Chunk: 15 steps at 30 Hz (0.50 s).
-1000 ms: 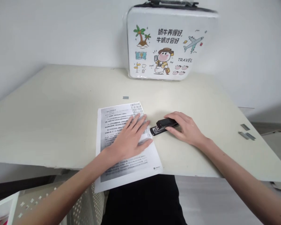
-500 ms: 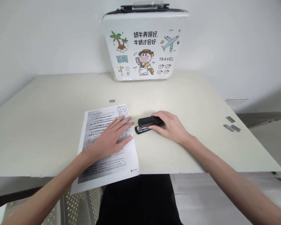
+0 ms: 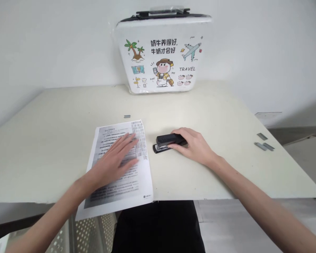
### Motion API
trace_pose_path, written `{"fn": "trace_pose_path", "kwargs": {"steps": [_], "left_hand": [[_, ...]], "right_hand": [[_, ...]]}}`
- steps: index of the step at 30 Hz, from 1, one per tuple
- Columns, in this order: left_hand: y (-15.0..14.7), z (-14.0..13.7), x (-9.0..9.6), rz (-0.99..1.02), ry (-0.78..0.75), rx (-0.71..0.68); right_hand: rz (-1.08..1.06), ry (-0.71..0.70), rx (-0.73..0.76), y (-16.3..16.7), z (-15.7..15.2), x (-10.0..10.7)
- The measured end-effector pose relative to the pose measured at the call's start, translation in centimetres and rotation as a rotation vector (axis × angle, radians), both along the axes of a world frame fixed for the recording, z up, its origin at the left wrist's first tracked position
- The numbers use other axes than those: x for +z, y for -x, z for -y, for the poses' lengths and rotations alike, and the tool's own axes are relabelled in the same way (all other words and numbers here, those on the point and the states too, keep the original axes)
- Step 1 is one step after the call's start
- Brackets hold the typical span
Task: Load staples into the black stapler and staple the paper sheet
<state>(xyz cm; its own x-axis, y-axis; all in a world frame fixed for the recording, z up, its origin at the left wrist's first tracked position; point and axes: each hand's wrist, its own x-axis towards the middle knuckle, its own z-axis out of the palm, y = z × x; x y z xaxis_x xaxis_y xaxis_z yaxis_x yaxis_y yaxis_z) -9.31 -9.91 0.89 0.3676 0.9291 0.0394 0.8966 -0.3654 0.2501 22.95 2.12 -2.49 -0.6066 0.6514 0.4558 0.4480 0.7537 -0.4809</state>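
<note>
My left hand [image 3: 115, 158] lies flat on a printed sheet of paper [image 3: 144, 182], its fingers stretched toward the upper right. Dark rows of staple-like marks run down the sheet's right edge. The paper's lower end hangs past the table's front edge. To the right of the paper, my right hand [image 3: 193, 144] wraps round the rear of a black stapler [image 3: 165, 140], thumb along its near side. The stapler's front end points left at the paper, with a gap between them. Its base rests on the table.
A strip of staples [image 3: 127, 116] lies beyond the paper, and several more staple strips [image 3: 263, 146] sit at the right edge. A white cartoon-printed case [image 3: 163, 54] stands against the wall at the back of the table [image 3: 55, 116]. Below, a perforated beige container [image 3: 86, 232] shows.
My left hand has slid slightly left, its fingertips drawing back from the paper's right edge. The paper's near end has shifted a little left. My right hand still holds the stapler.
</note>
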Motion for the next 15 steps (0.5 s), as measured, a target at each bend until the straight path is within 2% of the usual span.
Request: {"fn": "trace_pose_path", "kwargs": {"steps": [5, 9, 12, 15], "left_hand": [[4.4, 3.1, 0.1, -0.032, -0.026, 0.136], [6.6, 5.2, -0.3, -0.051, -0.064, 0.154], [7.3, 5.3, -0.6, -0.074, -0.073, 0.147], [7.7, 4.1, -0.5, -0.089, -0.070, 0.154]], "right_hand": [[-0.009, 0.006, 0.016, 0.2, 0.0, 0.2], [-0.024, -0.037, -0.009, 0.4, 0.1, -0.1], [-0.033, -0.062, -0.025, 0.6, 0.4, -0.4], [-0.038, -0.060, -0.038, 0.8, 0.7, -0.3]]}}
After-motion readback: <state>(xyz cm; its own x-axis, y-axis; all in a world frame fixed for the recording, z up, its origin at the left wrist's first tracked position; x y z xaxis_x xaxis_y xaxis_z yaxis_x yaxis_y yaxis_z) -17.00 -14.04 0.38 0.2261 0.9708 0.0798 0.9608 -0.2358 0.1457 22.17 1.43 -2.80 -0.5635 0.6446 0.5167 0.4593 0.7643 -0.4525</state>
